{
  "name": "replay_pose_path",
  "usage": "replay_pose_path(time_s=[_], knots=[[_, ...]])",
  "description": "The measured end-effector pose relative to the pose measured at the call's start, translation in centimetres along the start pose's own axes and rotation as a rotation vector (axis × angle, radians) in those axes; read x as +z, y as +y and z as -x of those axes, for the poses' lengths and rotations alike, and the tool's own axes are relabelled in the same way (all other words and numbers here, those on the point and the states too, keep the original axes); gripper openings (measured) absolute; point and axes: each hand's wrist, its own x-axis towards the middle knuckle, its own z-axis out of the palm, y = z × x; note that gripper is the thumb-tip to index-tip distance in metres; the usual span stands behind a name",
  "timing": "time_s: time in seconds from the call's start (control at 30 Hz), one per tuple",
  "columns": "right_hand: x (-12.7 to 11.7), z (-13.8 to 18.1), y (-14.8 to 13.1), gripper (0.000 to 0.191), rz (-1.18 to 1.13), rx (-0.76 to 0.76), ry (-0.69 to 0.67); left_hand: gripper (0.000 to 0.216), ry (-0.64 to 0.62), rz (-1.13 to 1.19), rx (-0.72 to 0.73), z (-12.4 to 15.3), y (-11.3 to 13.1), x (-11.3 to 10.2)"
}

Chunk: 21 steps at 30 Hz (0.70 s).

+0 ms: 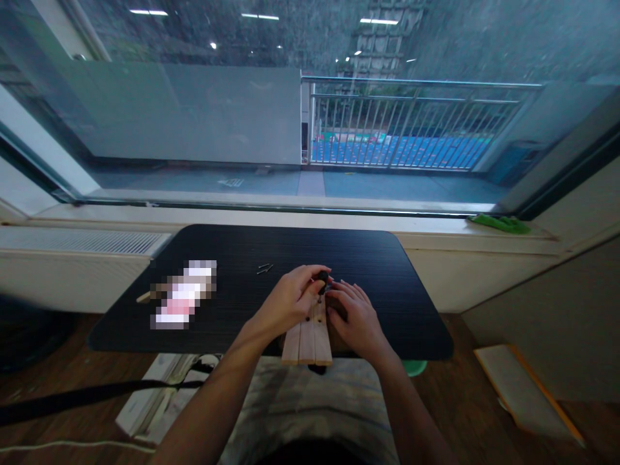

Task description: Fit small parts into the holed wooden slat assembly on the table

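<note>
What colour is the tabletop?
Black with fine lines; the head view shows the tabletop best, around the wooden slats and the dark tool in the left hand.

From here I cannot make out the thing at the left of the tabletop (290, 248): a mosaic patch (184, 294) blots it out, leaving only a pale tip at its left end. The two thin dark pins (265, 268) are too small for me to tell nails from screws. The left hand (290, 300) hides most of the dark-topped tool (322, 278), and the right hand (356, 316) covers the right part of the wooden slats (307, 339). Both forearms run off the lower edge.
</note>
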Motion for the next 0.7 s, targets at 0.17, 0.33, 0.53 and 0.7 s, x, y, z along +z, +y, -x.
replay_pose_path(time_s=[0.17,0.33,0.53,0.7], knots=[[-0.04,0.07,-0.04,0.032,0.018,-0.005,-0.009,0.03,-0.011,0.035,-0.004,-0.04,0.29,-0.05],[-0.1,0.04,-0.14,0.031,0.016,-0.002,-0.018,0.03,-0.022,0.056,-0.006,-0.04,0.29,-0.08],[-0.16,0.03,-0.09,0.031,0.008,0.003,-0.015,0.03,-0.021,0.075,-0.017,-0.15,0.47,-0.18],[-0.17,0.06,-0.07,0.031,0.014,0.005,-0.018,0.031,-0.041,0.089,-0.029,-0.18,0.61,-0.26]])
